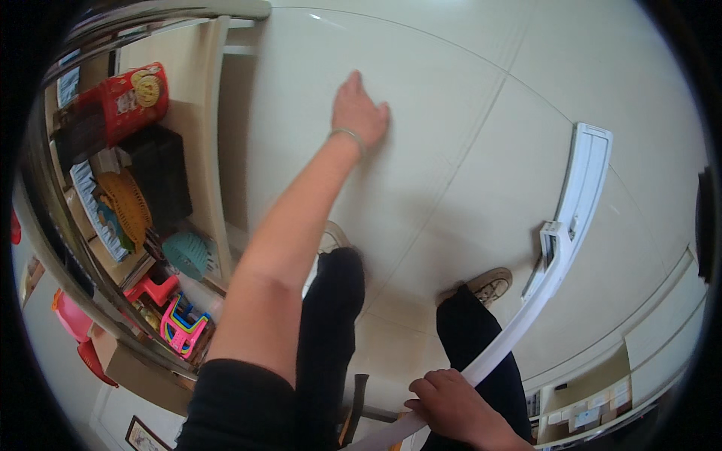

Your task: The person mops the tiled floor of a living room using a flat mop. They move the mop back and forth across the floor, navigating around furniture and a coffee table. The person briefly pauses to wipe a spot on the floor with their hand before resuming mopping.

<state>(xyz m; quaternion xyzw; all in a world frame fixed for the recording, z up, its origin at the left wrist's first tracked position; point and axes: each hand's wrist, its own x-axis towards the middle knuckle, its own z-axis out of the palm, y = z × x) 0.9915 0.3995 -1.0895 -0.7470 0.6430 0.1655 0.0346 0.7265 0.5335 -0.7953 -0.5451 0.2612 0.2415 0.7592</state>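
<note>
My right hand (459, 409) is closed around the pale handle (507, 338) of a flat mop, near the bottom of the view. The mop's long white head plate (586, 175) lies on the tiled floor at the right, joined to the handle by a hinged bracket (553, 242). My left hand (358, 113), with a bracelet (347, 133) at the wrist, reaches out over the floor with index finger and thumb apart. It holds nothing. Whatever is under the mop plate is hidden.
At the left stands a shelf unit (211, 141) with a red container (138, 101), a black box (158, 169), an orange basket (127, 208), a teal basket (189, 253) and small plastic stools (183, 327). My shoes (491, 284) are on the floor. Low shelves (592, 389) stand at the lower right.
</note>
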